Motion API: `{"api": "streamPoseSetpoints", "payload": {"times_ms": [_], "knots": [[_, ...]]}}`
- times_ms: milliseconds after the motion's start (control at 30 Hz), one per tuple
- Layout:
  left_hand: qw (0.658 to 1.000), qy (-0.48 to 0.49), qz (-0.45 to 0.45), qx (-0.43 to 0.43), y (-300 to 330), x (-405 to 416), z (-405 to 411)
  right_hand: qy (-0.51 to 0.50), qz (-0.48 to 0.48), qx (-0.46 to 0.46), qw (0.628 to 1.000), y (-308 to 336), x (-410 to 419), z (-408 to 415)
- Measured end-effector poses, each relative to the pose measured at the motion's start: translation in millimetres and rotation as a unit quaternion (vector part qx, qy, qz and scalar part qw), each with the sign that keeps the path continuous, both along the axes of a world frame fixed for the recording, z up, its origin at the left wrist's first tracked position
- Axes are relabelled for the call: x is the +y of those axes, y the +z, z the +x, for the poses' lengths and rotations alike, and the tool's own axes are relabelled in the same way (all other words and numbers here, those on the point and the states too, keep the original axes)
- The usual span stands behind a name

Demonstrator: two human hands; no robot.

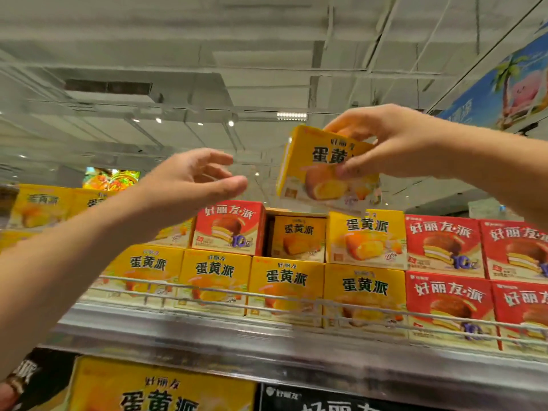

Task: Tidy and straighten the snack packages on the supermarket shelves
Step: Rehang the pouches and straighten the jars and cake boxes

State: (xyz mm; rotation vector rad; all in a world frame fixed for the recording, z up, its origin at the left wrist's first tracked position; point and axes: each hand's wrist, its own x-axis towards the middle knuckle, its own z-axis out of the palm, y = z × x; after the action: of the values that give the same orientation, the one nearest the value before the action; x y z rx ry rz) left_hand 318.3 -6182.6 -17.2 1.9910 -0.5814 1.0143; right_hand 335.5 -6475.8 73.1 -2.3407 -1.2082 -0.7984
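Nearest, the left hand [201, 176] reaches up with fingers loose, holding nothing. Right hand [382, 143] grips a yellow box [314, 173] lifted above the stack. Bottom row [287, 286] looks squared; a recessed box [298, 238] and a stray red box [229, 228] remain.

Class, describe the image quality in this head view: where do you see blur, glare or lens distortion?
Head view: wide-angle bending curves the shelf rail and ceiling lines; ceiling lights glare; the held yellow box and right hand look slightly soft; the left hand is sharper.
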Motion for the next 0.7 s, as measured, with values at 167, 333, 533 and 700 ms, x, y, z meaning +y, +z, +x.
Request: {"api": "streamPoseSetpoints", "payload": {"times_ms": [167, 333, 533, 700], "knots": [[0.927, 0.265, 0.258, -0.052, -6, 37, 27, -0.081, -0.021, 0.001, 0.997, 9, 35, 27], [0.859, 0.349, 0.375, 0.005, 0, 45, 53, -0.118, -0.039, -0.014, 0.992, 12, 59, 44], [0.87, 0.342, 0.354, -0.031, -4, 48, 61, -0.13, -0.043, -0.013, 0.99, 13, 69, 55], [0.914, 0.285, 0.283, -0.061, -3, 47, 59, -0.122, -0.046, -0.019, 0.991, 14, 69, 59]]}}
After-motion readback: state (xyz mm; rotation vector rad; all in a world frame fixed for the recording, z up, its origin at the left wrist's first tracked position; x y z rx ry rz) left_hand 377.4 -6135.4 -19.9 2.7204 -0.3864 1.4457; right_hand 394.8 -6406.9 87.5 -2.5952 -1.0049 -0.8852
